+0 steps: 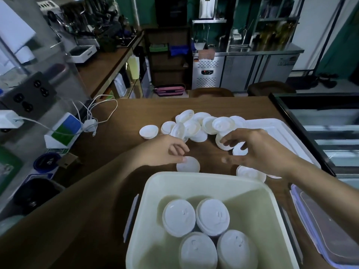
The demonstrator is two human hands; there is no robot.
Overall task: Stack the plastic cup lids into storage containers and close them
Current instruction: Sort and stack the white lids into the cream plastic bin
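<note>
A pale storage container [167, 183] stands at the near edge of the brown table, holding several stacks of white cup lids [212, 216]. Beyond it lies a loose heap of white lids [196, 125]. My left hand [167, 150] reaches over the table, thumb and fingertips touching a single flat lid [191, 166] just behind the container's rim. My right hand [258, 150] hovers to the right, fingers spread, over a small stack of lids [225, 143] and another lid [240, 150]. More lids [250, 172] lie under my right wrist.
A white container lid [281, 133] lies at the right behind my right hand, and a clear lid with purple edging [326, 226] sits at the near right. White cables and a charger [90, 125] lie at the table's left. A dark display case [320, 121] borders the right side.
</note>
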